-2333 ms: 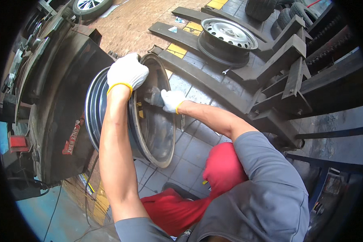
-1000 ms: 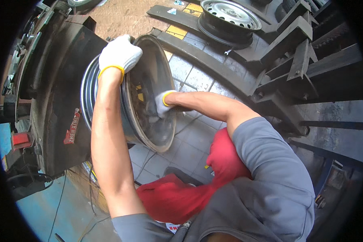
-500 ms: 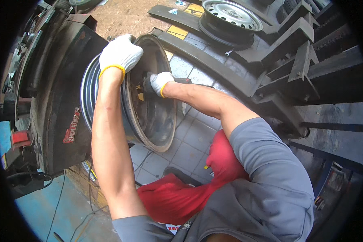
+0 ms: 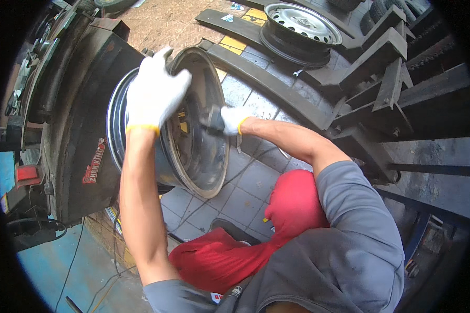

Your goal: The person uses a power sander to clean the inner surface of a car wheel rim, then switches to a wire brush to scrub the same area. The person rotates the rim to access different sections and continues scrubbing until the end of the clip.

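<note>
A dark steel wheel rim stands on its edge, tilted, its hollow side facing right. My left hand, in a white knit glove with a yellow cuff, is at the rim's upper edge with fingers and thumb apart. Whether it touches the metal I cannot tell. Just right of the rim's opening, my right hand, gloved alike, is closed around a dark, blocky hand tool. Motion smears the tool, so its exact kind is unclear. Yellow patches show inside the rim, beyond the tool.
A black machine housing rises close on the left. Another rim, silver-faced, lies across long dark metal arms on the tiled floor. Heavy steel framework occupies the right. Cables trail over the blue floor at lower left.
My right hand has drawn back rightward out of the rim with the tool. My left hand has loosened, its fingers spreading. The rim has barely shifted.
</note>
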Demonstrator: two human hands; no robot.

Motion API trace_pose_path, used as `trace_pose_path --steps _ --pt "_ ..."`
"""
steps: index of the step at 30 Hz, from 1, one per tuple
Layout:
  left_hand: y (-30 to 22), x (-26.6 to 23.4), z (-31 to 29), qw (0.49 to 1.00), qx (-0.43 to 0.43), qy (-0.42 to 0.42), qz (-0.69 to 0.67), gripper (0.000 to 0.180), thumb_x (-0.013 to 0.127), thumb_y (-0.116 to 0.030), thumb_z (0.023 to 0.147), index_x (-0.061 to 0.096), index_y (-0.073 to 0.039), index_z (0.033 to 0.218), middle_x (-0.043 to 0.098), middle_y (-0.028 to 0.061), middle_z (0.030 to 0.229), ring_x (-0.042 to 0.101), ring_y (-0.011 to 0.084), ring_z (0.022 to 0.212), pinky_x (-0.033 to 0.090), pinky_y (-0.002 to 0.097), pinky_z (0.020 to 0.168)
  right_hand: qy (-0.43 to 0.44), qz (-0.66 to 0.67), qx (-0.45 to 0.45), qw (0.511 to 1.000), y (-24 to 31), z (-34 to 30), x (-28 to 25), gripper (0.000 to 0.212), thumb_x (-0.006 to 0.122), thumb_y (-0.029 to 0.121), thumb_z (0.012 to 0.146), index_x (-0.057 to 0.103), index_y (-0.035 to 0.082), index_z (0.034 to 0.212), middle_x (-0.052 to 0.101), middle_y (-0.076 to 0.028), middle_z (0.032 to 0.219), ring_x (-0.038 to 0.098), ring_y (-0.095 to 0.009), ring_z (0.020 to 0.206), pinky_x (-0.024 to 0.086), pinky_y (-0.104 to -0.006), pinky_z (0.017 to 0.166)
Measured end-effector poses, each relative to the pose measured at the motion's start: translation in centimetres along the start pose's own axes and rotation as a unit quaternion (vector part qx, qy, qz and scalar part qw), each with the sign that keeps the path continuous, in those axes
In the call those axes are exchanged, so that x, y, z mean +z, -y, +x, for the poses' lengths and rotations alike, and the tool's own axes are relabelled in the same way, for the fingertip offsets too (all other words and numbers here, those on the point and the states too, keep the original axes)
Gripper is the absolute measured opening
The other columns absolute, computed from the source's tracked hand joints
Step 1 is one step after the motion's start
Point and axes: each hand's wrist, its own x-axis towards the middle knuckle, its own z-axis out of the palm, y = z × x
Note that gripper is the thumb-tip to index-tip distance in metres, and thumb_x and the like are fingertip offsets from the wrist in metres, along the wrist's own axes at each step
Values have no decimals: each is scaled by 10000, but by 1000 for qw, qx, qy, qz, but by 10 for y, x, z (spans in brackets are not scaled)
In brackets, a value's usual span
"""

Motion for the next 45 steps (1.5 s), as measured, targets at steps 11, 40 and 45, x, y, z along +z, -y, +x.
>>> trace_pose_path --steps 11,40,45 --pt "-31 14 -177 993 -76 -45 78 903 755 -153 964 360 -23 1765 701 182 1006 738 388 664 620 486 646 30 35 9 999 -14 2 -6 620 858 435 828 720 11 1259 796 -299 1175 777 -481 1130 624 -545 944" --pt "-11 -26 -127 985 -2 37 166 805 730 -71 888 518 -25 1663 777 213 975 772 398 762 635 489 734 154 80 -18 985 0 -64 42 684 746 447 875 660 -38 1349 788 -320 1249 779 -484 1176 620 -548 1012" --pt "1 -35 -88 981 -44 97 160 754 695 -74 904 528 -59 1639 790 285 999 795 449 862 648 520 819 218 82 -59 971 35 -65 7 735 773 441 871 658 -65 1392 770 -343 1297 751 -463 1267 599 -536 1054"
